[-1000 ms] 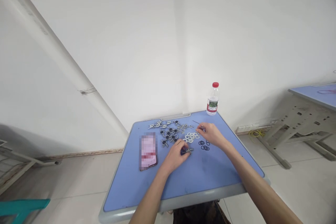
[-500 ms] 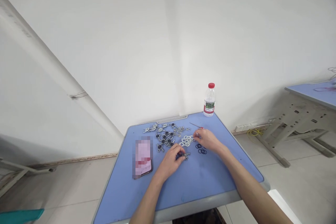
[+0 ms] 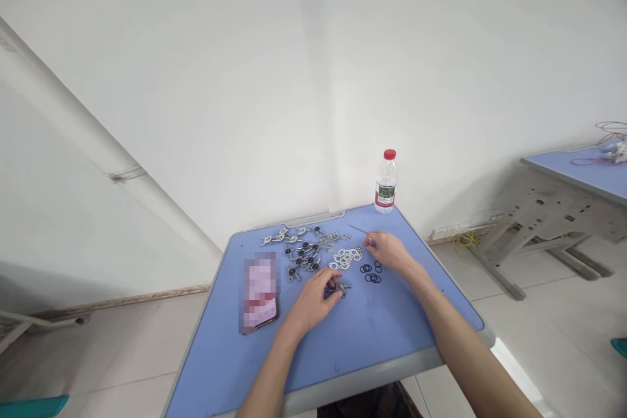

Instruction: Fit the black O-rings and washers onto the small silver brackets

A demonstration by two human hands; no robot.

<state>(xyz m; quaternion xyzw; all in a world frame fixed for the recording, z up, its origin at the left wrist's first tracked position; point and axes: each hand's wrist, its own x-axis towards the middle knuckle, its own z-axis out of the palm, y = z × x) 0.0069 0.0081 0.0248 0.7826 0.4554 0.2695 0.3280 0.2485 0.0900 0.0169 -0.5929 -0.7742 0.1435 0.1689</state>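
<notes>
Left hand (image 3: 312, 305) — fingers clenched on a small metal part (image 3: 341, 288); right hand (image 3: 390, 251) at 2 o'clock — fingertips pinched, any held piece too small to tell, beside washers (image 3: 347, 258), rubber rings (image 3: 371, 273) — steady pinch advised.

Small metal parts lying loose
A grey fitting (image 3: 343, 288) with a dark blue end is resting just below silver washers (image 3: 347, 258); a thin metal pin (image 3: 357, 229) is slanting above them, and black rings (image 3: 371, 272) are lying just beside them.

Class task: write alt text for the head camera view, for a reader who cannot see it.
On a blue table, the left hand grips a small metal part, the right hand pinches a thin rod; metal fittings, washers and black rings lie nearby.
</notes>
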